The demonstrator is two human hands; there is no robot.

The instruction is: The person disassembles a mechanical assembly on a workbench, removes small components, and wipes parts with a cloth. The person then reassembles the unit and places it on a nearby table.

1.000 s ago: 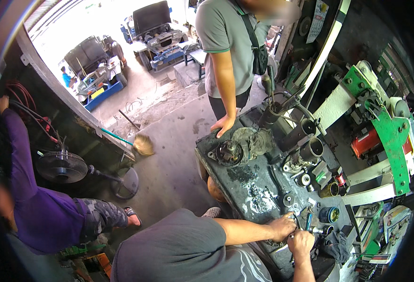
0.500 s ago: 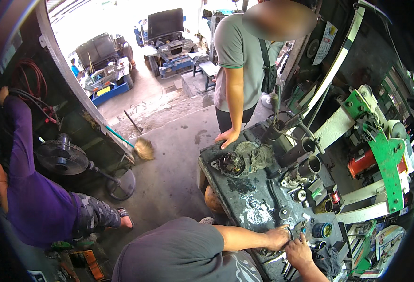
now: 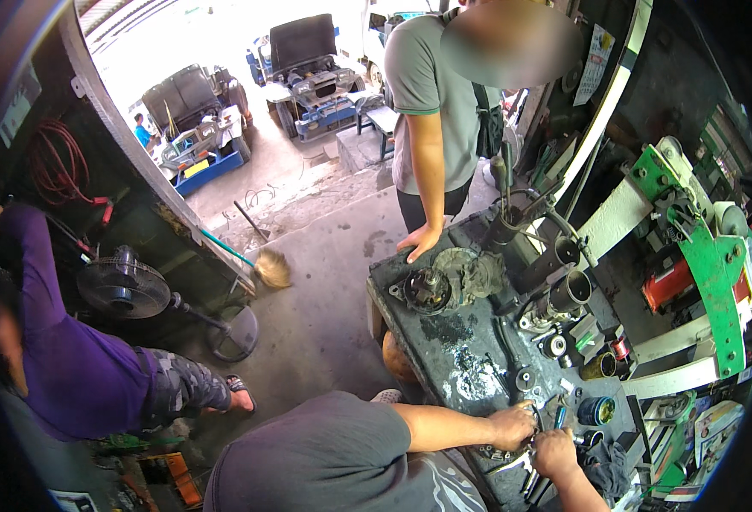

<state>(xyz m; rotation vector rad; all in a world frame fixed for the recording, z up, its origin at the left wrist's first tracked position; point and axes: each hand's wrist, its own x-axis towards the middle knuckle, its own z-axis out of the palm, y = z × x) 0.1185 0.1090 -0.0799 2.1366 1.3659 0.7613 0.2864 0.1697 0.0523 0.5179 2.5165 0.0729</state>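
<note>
A small metal part (image 3: 536, 416) is at the fingertips of the left hand (image 3: 512, 427), over the near end of the desk (image 3: 444, 346); its exact shape is too small to tell. The left hand is curled around it, as in the earlier frames. The right hand (image 3: 555, 452) is bent just beside it; its grip is hidden, so I cannot tell what it holds. Compared with a second ago, the right forearm slants further right, uncovering dark rods (image 3: 530, 480) below the hands. A blue tool (image 3: 559, 416) lies just beyond the right hand, with a jar (image 3: 596, 410) to its right and a rag (image 3: 605, 465) nearer. Further along are a wet patch (image 3: 476, 375) and a round housing (image 3: 427, 290). Across, a person in grey (image 3: 431, 111) rests a palm on the desk, as before. At left, a person in purple (image 3: 86, 367) has lowered the raised hand away from the red coil (image 3: 56, 162).
</note>
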